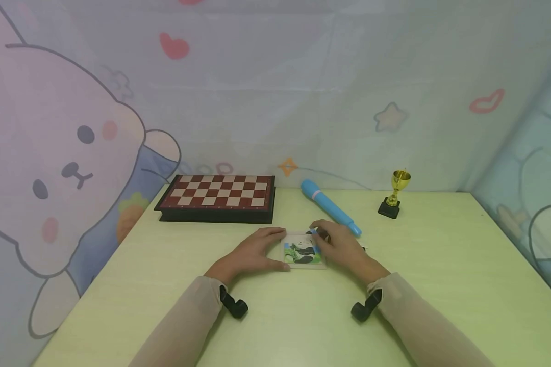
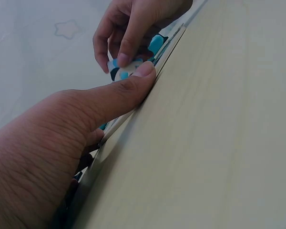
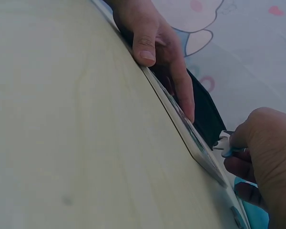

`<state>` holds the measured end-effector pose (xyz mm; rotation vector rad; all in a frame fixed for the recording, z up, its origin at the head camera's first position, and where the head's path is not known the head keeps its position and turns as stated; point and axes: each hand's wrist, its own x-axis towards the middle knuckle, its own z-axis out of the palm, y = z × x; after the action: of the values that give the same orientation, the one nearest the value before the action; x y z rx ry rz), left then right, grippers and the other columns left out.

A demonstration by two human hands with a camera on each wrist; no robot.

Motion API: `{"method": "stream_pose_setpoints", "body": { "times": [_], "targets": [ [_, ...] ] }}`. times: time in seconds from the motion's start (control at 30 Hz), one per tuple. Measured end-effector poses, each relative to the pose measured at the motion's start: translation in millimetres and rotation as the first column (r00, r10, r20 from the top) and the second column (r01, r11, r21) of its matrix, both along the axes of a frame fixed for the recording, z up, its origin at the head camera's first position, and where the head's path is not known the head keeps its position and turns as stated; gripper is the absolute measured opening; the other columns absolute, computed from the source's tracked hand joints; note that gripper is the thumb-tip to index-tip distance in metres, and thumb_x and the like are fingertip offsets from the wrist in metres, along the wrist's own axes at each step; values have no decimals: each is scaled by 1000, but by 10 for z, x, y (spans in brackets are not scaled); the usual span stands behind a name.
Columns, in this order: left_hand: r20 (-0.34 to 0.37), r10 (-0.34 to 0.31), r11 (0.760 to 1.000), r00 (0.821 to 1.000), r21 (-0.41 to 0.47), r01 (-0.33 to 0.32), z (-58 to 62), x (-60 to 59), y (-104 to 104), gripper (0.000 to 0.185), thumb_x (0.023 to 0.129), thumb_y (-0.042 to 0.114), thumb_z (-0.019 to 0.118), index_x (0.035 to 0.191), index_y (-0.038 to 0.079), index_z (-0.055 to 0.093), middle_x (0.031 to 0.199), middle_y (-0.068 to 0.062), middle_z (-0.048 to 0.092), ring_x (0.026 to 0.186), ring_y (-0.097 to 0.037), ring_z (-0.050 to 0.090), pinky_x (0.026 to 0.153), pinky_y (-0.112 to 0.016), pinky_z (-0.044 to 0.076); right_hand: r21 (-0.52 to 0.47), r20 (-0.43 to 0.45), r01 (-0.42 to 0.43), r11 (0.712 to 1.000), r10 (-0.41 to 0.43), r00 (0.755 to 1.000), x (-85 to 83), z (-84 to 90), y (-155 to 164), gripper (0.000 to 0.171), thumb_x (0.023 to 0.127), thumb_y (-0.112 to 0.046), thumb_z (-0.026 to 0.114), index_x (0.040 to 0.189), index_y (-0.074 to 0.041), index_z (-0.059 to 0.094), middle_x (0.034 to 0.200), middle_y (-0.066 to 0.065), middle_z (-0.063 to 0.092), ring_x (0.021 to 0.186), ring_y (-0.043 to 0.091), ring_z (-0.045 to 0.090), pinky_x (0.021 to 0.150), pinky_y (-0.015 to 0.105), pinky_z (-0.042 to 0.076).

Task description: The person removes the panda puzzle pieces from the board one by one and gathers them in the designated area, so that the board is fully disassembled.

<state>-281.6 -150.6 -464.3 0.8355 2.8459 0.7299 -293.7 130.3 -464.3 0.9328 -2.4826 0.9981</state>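
Note:
A small square jigsaw puzzle board (image 1: 299,266) with a panda picture lies flat on the table between both hands. My left hand (image 1: 254,253) holds it at the left side, thumb at the near edge and fingers at the far edge. Over its right part, my right hand (image 1: 342,247) pinches a puzzle piece (image 3: 223,143) between thumb and fingers. That piece is white, blue and black, and it stands tilted above the board in the right wrist view. The fingers of the right hand hide the board's upper right corner in the head view.
A folding chessboard (image 1: 218,196) stands at the back left of the table (image 1: 275,326). Behind the right hand lies a blue toy microphone (image 1: 330,206). A gold trophy cup (image 1: 397,186) on a black base is at the back right. A small black-and-white bit (image 1: 365,248) shows beside the right wrist.

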Motion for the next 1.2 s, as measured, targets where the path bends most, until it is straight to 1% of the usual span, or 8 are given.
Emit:
{"method": "stream_pose_setpoints", "body": {
  "times": [0.07,0.17,0.33,0.57,0.7,0.87,1.0,1.2],
  "targets": [
    [1,6,1000,1000,6,-6,5,-4,0,102,73,78,70,156,25,41,160,11,33,148,-15,27,117,-44,28,-27,5,2,1000,-2,1000,17,28,30,23,96,-12,68,118,-7,68,90,-3,72,78,9,65,67,30,55],
    [11,11,1000,1000,7,-11,-3,-5,-2,102,73,79,70,156,27,40,160,11,33,148,-15,27,118,-44,28,-53,-38,5,999,-7,999,58,45,119,21,94,-12,71,115,-9,69,89,-3,74,80,10,69,70,33,57],
    [22,-1,1000,1000,14,0,-9,8,0,103,73,78,70,156,26,39,161,10,32,148,-16,26,118,-45,27,-84,-89,39,996,-47,995,137,49,382,21,93,-12,74,113,-13,69,88,-6,74,78,7,69,67,35,58],
    [-9,-9,1000,1000,9,9,6,-12,-1,104,73,79,69,156,24,40,160,9,33,148,-17,27,118,-44,27,-117,-87,152,981,-163,983,134,68,947,18,92,-9,74,109,-13,69,83,-7,72,71,7,64,66,26,51],
    [-8,-7,1000,1000,9,7,9,-13,-4,104,73,78,70,156,25,40,160,9,33,148,-16,27,118,-44,28,-95,-19,227,969,-229,973,106,11,1331,14,94,-12,73,108,-14,69,84,-5,72,71,9,62,64,21,48],
    [6,-4,1000,1000,4,4,18,5,3,103,73,77,70,156,25,40,160,9,33,148,-16,27,118,-44,28,-10,168,274,962,-268,949,82,-46,1663,16,98,-27,69,109,-15,69,89,-1,72,76,10,63,67,23,49],
    [3,-6,1000,1000,3,6,25,6,6,102,74,77,70,156,24,40,160,9,33,148,-17,27,118,-44,28,30,253,241,970,-240,937,57,-76,1719,19,98,-32,69,108,-15,70,89,-1,69,78,11,62,69,25,47],
    [6,-10,1000,1000,4,10,21,1,-7,103,74,78,69,156,24,40,160,8,32,148,-19,27,117,-46,29,67,261,192,979,-203,944,26,-152,1674,17,96,-33,70,103,-18,70,87,-5,64,77,12,58,69,26,47]
  ]
}}
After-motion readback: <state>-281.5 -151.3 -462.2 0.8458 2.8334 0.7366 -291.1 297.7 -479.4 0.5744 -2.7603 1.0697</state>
